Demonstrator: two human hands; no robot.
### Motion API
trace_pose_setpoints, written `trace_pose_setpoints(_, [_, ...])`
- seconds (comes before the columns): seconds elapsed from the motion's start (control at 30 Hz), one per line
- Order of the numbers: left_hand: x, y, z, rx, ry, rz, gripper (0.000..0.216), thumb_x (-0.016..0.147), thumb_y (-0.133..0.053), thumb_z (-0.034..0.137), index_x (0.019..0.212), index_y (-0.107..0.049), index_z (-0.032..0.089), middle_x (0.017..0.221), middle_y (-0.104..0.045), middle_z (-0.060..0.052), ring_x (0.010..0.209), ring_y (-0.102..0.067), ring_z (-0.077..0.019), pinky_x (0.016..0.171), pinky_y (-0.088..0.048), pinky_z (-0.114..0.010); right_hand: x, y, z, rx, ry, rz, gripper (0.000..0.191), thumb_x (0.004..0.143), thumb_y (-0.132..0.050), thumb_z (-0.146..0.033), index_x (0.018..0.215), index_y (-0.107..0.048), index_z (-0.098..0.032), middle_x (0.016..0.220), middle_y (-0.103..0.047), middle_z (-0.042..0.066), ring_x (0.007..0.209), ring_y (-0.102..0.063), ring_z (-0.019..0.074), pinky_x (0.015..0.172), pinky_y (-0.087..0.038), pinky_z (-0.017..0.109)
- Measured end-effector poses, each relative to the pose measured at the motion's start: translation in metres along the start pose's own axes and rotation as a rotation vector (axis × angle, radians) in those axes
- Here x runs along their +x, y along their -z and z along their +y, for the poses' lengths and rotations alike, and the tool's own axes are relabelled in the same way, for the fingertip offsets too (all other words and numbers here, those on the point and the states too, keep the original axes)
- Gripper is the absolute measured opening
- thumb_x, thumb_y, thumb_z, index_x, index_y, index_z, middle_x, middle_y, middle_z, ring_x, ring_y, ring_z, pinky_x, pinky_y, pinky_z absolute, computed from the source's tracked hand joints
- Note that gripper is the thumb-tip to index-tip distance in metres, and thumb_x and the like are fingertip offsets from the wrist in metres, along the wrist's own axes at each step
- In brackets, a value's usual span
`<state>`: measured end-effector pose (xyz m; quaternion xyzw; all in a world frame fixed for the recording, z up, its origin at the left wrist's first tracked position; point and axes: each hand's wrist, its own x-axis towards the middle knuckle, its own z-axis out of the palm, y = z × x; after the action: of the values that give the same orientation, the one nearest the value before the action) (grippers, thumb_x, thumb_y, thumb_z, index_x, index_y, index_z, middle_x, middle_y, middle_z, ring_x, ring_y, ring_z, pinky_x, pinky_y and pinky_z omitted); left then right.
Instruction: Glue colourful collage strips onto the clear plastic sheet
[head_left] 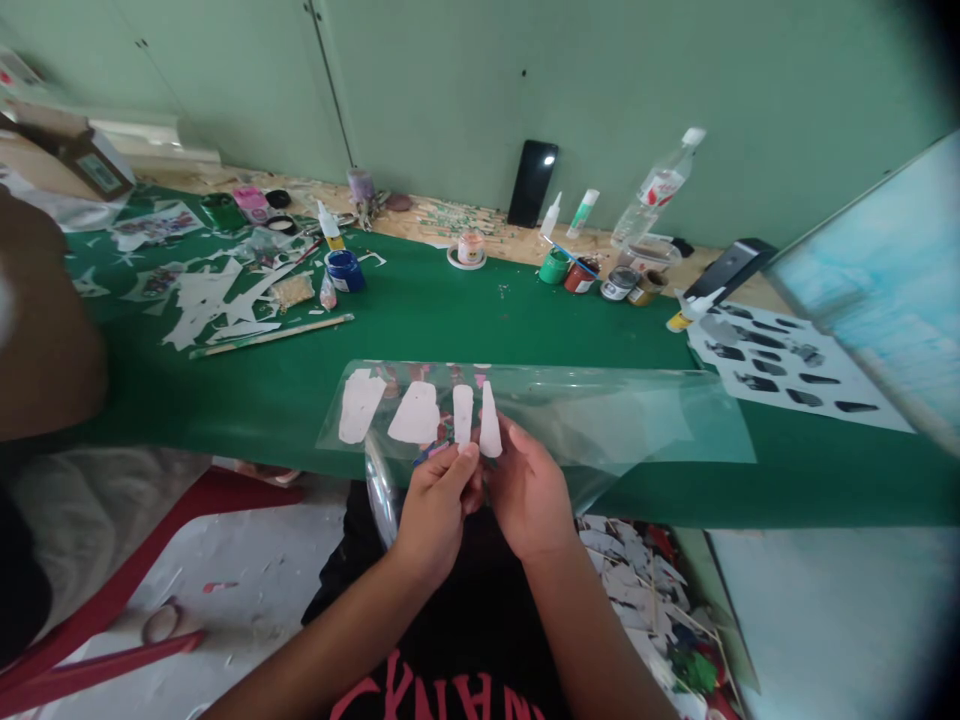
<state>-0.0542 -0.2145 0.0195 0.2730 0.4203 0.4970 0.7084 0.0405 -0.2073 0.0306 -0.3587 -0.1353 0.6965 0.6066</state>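
Observation:
A clear plastic sheet (600, 420) curls over the front edge of the green table (465, 310). Several white paper cut-outs (414, 412) stick to its near left part. My left hand (439, 505) is closed in a pinch, thumb and fingers pressed on the sheet's lower edge just below a narrow white strip (463, 412). My right hand (529, 490) is closed too, gripping the sheet beside a pointed white piece (490, 425). Both hands touch each other over my lap.
Paint pots (555, 266), a blue jar (345, 270), glue tubes (551, 215), a plastic bottle (660, 190), a phone (531, 183) and paper scraps (210, 300) crowd the table's back. A white sheet with dark shapes (795, 365) lies right. Another person's arm (45, 330) is left. A red chair (150, 560) stands below.

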Motion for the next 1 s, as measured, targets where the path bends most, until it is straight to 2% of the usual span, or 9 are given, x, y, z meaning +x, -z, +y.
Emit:
trace_pose_setpoints(0.2, [-0.0005,-0.0007,0.0013,0.019,-0.019,-0.006,0.044,0.085,-0.068,0.042,0.056,-0.049,0.016,0.053,-0.043,0.005,0.047,-0.036,-0.0058,0.05,-0.025,-0.024,-0.0006,-0.0015,-0.0007,0.052,-0.021,-0.012,0.03,0.082,-0.06,-0.038,0.101,-0.074,-0.019,0.078,-0.071,0.004,0.06,-0.059,0.018,0.055,-0.051,0.031])
trace_pose_setpoints(0.43, [0.0004,-0.0004,0.0036,0.023,0.001,-0.012,0.042,0.084,-0.069,0.043,0.057,-0.049,0.017,0.055,-0.042,0.005,0.047,-0.036,-0.0058,0.049,-0.022,-0.024,-0.0005,-0.0008,-0.0021,0.034,-0.027,-0.043,0.034,0.08,-0.061,-0.039,0.105,-0.074,-0.02,0.09,-0.075,0.007,0.082,-0.068,0.0247,0.067,-0.057,0.036])
trace_pose_setpoints(0.63, [-0.0027,-0.0009,0.0038,0.064,-0.018,-0.021,0.043,0.086,-0.067,0.043,0.057,-0.049,0.017,0.055,-0.043,0.004,0.049,-0.035,-0.0065,0.05,-0.025,-0.024,0.0044,0.0048,0.0028,-0.054,0.121,-0.117,0.038,0.08,-0.063,-0.033,0.114,-0.073,-0.019,0.108,-0.076,0.007,0.1,-0.068,0.025,0.087,-0.055,0.036])
trace_pose_setpoints(0.7, [-0.0035,-0.0012,0.0029,0.077,-0.032,-0.024,0.043,0.086,-0.067,0.043,0.057,-0.05,0.017,0.055,-0.043,0.004,0.05,-0.035,-0.0068,0.049,-0.025,-0.024,0.0055,0.0043,0.0034,-0.081,0.162,-0.106,0.039,0.078,-0.065,-0.031,0.114,-0.073,-0.02,0.107,-0.076,0.007,0.096,-0.068,0.0249,0.084,-0.055,0.036])
trace_pose_setpoints(0.87, [-0.0033,-0.0023,0.0015,0.05,-0.021,-0.031,0.043,0.085,-0.069,0.042,0.056,-0.051,0.016,0.055,-0.043,0.004,0.049,-0.035,-0.0062,0.048,-0.024,-0.024,0.0058,0.003,0.0021,0.011,0.097,-0.121,0.046,0.078,-0.063,-0.034,0.121,-0.071,-0.021,0.082,-0.074,0.005,0.058,-0.06,0.0186,0.057,-0.049,0.031])
trace_pose_setpoints(0.93, [-0.0026,-0.0022,0.0015,0.053,-0.017,-0.029,0.043,0.084,-0.069,0.042,0.055,-0.051,0.016,0.054,-0.043,0.004,0.048,-0.035,-0.0059,0.048,-0.024,-0.023,0.0059,0.0037,0.0019,0.029,0.073,-0.129,0.048,0.078,-0.061,-0.035,0.124,-0.069,-0.021,0.083,-0.075,0.005,0.054,-0.056,0.0176,0.054,-0.046,0.031])
trace_pose_setpoints(1.0, [-0.0018,-0.0019,0.0016,0.07,-0.013,-0.026,0.043,0.085,-0.069,0.043,0.055,-0.051,0.016,0.054,-0.042,0.004,0.048,-0.035,-0.0059,0.047,-0.024,-0.023,0.0063,0.0045,0.0023,0.024,0.072,-0.137,0.049,0.079,-0.059,-0.037,0.125,-0.069,-0.021,0.093,-0.076,0.008,0.057,-0.058,0.0181,0.055,-0.047,0.032])
